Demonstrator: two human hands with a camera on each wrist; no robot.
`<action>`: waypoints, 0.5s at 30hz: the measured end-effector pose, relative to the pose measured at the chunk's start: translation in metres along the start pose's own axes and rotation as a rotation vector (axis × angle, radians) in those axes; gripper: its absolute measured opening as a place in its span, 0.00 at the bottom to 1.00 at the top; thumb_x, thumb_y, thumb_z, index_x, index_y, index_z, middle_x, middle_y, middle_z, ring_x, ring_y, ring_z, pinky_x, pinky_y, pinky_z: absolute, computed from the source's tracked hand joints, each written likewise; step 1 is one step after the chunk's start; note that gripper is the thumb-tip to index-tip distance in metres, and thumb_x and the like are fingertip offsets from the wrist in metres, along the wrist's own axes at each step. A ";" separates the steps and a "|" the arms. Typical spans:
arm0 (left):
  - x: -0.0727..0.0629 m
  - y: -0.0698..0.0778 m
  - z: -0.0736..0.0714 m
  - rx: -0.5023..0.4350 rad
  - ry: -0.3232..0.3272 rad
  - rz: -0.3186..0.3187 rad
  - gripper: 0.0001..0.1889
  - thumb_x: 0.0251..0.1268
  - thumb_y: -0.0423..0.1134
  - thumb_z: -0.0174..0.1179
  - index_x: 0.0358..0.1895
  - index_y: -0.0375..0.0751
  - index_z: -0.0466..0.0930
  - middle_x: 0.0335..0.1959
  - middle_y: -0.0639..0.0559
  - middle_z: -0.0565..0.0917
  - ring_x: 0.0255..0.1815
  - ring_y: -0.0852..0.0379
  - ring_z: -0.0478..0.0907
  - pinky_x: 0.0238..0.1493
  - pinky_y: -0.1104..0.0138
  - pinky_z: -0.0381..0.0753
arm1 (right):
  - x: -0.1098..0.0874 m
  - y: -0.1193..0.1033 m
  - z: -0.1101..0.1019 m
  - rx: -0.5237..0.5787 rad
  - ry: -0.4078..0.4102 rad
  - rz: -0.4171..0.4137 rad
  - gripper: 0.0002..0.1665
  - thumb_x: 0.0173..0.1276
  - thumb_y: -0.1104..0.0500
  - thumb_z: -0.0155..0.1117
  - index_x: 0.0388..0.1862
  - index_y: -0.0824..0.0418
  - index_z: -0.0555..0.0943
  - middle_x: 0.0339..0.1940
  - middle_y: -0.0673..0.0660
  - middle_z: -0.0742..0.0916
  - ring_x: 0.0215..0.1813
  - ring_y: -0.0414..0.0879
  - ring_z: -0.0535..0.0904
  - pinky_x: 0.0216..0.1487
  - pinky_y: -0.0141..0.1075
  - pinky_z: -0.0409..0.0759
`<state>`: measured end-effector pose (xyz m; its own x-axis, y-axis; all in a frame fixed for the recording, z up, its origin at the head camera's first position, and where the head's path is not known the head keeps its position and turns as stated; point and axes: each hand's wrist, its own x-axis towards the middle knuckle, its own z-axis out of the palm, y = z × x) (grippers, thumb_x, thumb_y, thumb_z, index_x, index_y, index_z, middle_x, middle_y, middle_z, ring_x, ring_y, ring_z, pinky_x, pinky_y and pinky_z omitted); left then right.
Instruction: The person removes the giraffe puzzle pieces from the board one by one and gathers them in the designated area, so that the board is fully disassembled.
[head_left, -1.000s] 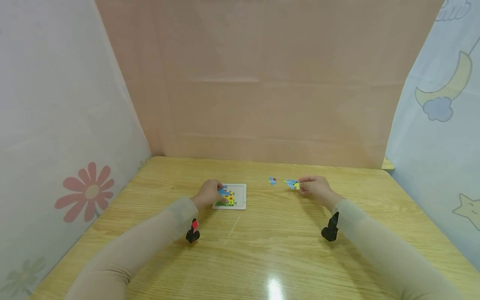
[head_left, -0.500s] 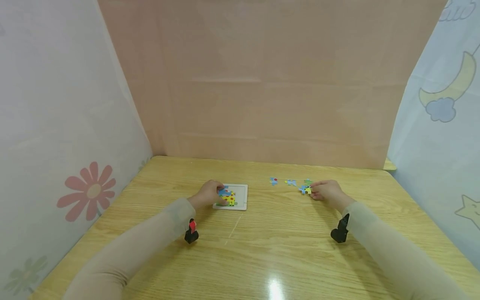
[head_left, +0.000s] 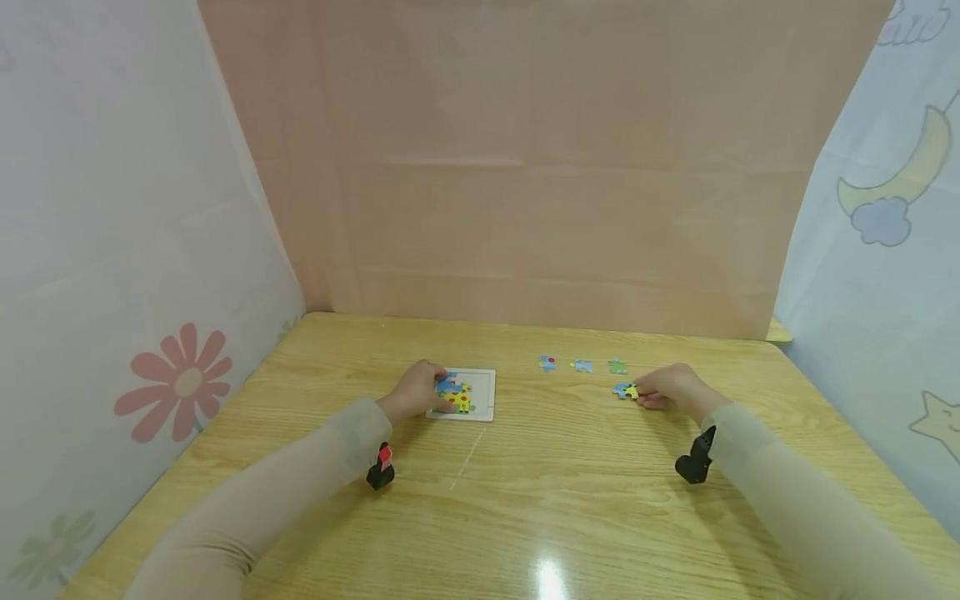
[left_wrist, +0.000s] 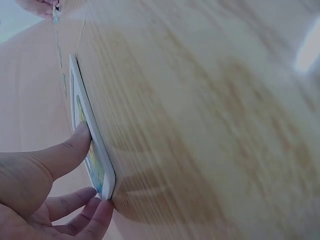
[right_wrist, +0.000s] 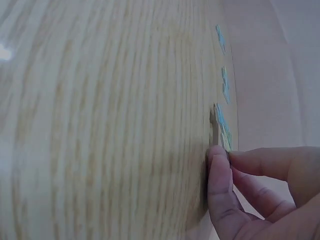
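Note:
A white puzzle board (head_left: 484, 393) lies on the table, its left part filled with a yellow spotted giraffe picture on blue and green. My left hand (head_left: 414, 390) holds it by the left side; in the left wrist view the thumb (left_wrist: 75, 142) lies over the picture and the other fingertips (left_wrist: 102, 212) meet the board's edge. To the right, thumb and fingers of my right hand (head_left: 675, 388) pinch a blue-and-yellow puzzle piece (head_left: 623, 391) by one end, close over the table.
Three loose puzzle pieces lie in a row behind the held one: a blue piece with a red spot (head_left: 547, 363), a blue piece with a yellow tip (head_left: 582, 366) and a green piece (head_left: 617, 366). A tan backdrop (head_left: 525, 208) stands behind the table.
My right hand has drawn the blue-and-yellow puzzle piece rightward and slightly nearer, away from the row, so the green piece now shows. My left hand stays at the board.

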<state>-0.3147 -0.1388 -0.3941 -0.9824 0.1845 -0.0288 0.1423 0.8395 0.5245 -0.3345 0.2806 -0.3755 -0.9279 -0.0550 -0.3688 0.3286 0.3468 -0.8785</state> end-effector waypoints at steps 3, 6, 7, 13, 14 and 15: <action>-0.001 0.000 0.000 0.020 0.003 0.010 0.36 0.48 0.40 0.76 0.61 0.29 0.74 0.54 0.41 0.77 0.55 0.48 0.74 0.64 0.57 0.72 | 0.003 0.002 0.000 -0.022 0.002 0.001 0.24 0.69 0.71 0.57 0.61 0.83 0.69 0.27 0.54 0.85 0.26 0.39 0.84 0.34 0.30 0.85; -0.003 0.001 -0.001 0.020 0.005 0.017 0.36 0.48 0.41 0.76 0.61 0.29 0.74 0.54 0.41 0.77 0.53 0.49 0.74 0.64 0.57 0.73 | 0.006 0.003 -0.001 -0.059 0.004 -0.018 0.24 0.69 0.70 0.57 0.60 0.83 0.69 0.28 0.53 0.86 0.26 0.38 0.84 0.33 0.30 0.85; -0.003 0.001 -0.001 0.016 0.005 0.019 0.36 0.48 0.41 0.76 0.61 0.29 0.74 0.53 0.42 0.77 0.53 0.49 0.74 0.63 0.57 0.73 | 0.006 0.004 -0.001 -0.075 0.006 -0.024 0.24 0.69 0.70 0.58 0.60 0.83 0.70 0.27 0.52 0.86 0.25 0.38 0.84 0.33 0.29 0.84; -0.001 -0.004 -0.001 0.006 0.001 0.017 0.36 0.48 0.42 0.76 0.62 0.31 0.74 0.53 0.42 0.77 0.53 0.49 0.73 0.63 0.56 0.73 | 0.005 0.002 0.001 -0.098 0.021 -0.026 0.22 0.69 0.69 0.58 0.58 0.83 0.71 0.27 0.51 0.85 0.26 0.37 0.82 0.33 0.29 0.84; -0.001 -0.004 -0.001 0.007 -0.001 0.015 0.36 0.48 0.42 0.76 0.62 0.32 0.74 0.54 0.42 0.77 0.54 0.48 0.74 0.63 0.56 0.73 | 0.005 0.001 0.001 -0.091 0.020 -0.022 0.22 0.69 0.69 0.58 0.58 0.83 0.71 0.27 0.51 0.85 0.26 0.37 0.83 0.34 0.29 0.84; -0.001 -0.004 -0.001 0.006 -0.003 0.010 0.37 0.48 0.42 0.76 0.62 0.32 0.74 0.54 0.42 0.77 0.54 0.48 0.74 0.63 0.56 0.73 | 0.004 0.001 0.001 -0.087 0.016 -0.020 0.22 0.69 0.69 0.57 0.58 0.83 0.70 0.27 0.52 0.86 0.26 0.37 0.83 0.34 0.29 0.84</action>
<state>-0.3146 -0.1429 -0.3958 -0.9807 0.1938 -0.0260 0.1524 0.8408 0.5194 -0.3381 0.2799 -0.3782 -0.9372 -0.0477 -0.3456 0.2940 0.4255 -0.8559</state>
